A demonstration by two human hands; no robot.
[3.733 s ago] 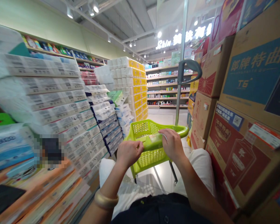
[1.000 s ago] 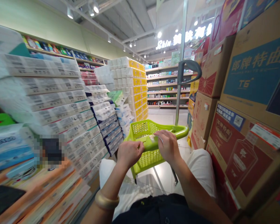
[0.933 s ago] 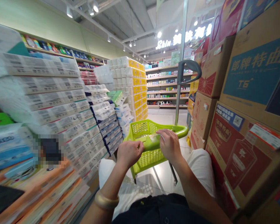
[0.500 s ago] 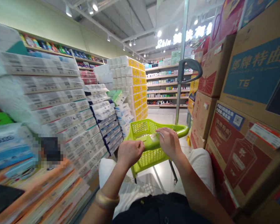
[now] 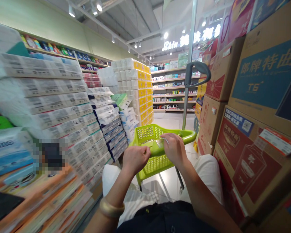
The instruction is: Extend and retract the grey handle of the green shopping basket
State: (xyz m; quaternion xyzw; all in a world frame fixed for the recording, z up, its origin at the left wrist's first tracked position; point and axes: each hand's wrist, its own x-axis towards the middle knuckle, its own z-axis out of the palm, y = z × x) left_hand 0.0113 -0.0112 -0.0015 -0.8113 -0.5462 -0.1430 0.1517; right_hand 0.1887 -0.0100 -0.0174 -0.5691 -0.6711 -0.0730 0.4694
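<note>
A lime-green plastic shopping cart (image 5: pixel 145 132) with a perforated basket stands right in front of me. My left hand (image 5: pixel 136 158) is closed around the left end of its handle, a gold-coloured bangle (image 5: pixel 111 207) on that wrist. Curled over the same handle, further right, is my right hand (image 5: pixel 175 147); a small pale strip shows by its fingers, too small to name. Between the hands a pale label (image 5: pixel 159 142) lies on the handle. The part of the basket that I see holds no goods; the rest is hidden by handle and hands.
Packs of tissue paper (image 5: pixel 55 97) are piled on my left, with a yellow-and-white stack (image 5: pixel 143 94) beyond. Cardboard cartons (image 5: pixel 264 71) rise close on my right. A metal post (image 5: pixel 186 97) with a grey handle stands ahead. Shelves (image 5: pixel 173 85) line the back.
My right hand has shifted slightly left along the cart handle. The left hand, the cart and the stacks around me look the same.
</note>
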